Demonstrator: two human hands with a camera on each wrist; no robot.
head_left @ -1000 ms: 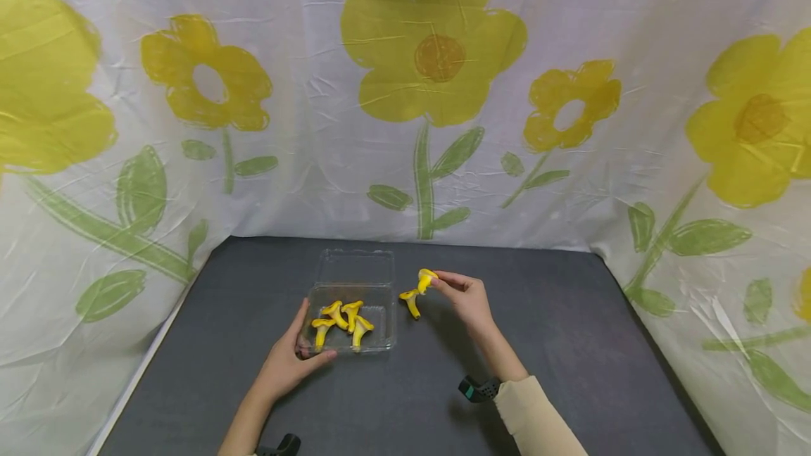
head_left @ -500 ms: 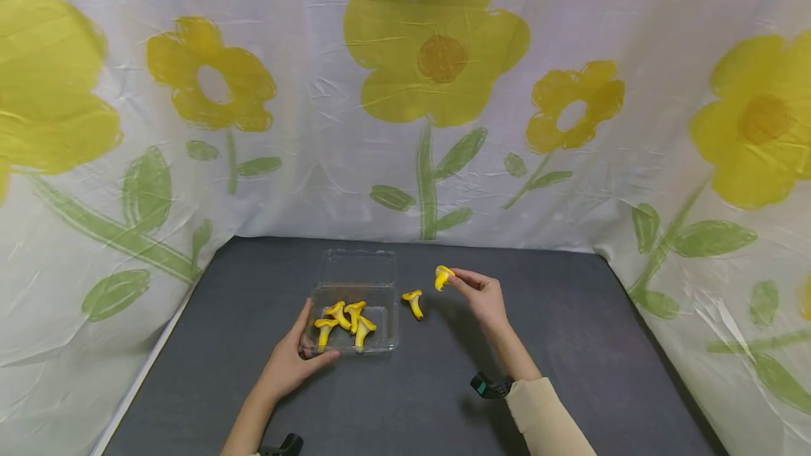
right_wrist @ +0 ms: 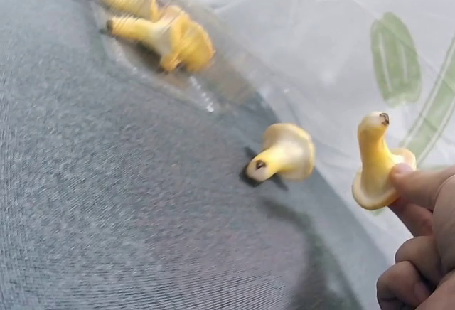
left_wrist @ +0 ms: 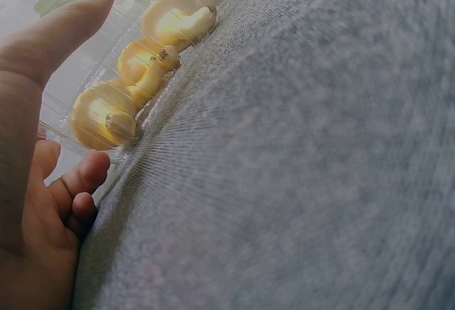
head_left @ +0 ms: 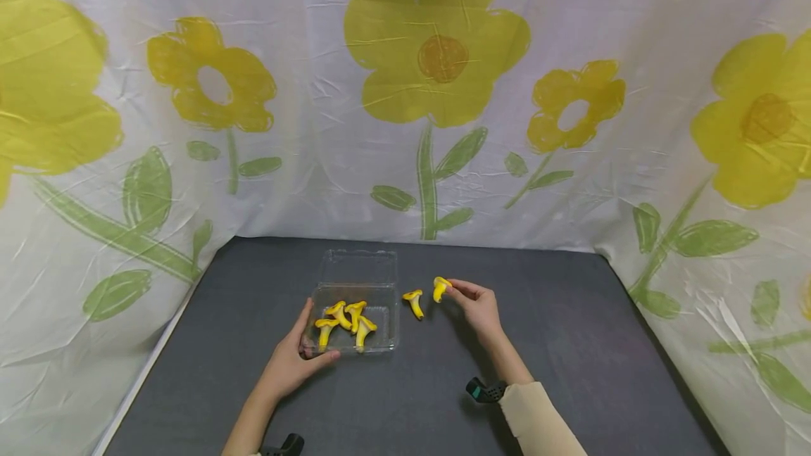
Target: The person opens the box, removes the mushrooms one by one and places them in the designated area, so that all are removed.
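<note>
In the head view, a clear plastic clamshell container (head_left: 388, 326) stands with its lid (head_left: 356, 267) folded back. Several yellow chanterelle mushrooms (head_left: 364, 329) lie inside it. My left hand (head_left: 288, 364) holds the container at its near left corner, thumb along the front and fingers at the left side. One more mushroom (head_left: 413, 303) lies on the table just right of the container. Beyond it, my right hand (head_left: 478, 308) pinches another mushroom (right_wrist: 375, 168) by the cap between thumb and fingers. The right wrist view shows its stem pointing up in that picture, apart from the lying one.
A dark grey table (head_left: 570, 343) lies beneath everything. White curtains (head_left: 304, 181) printed with yellow flowers close it in at the back and both sides. Black wrist straps (head_left: 484, 390) sit on both arms.
My right hand has drawn the pinched mushroom rightward, away from the lying one, then lowered it a little. The left hand stays at the container.
</note>
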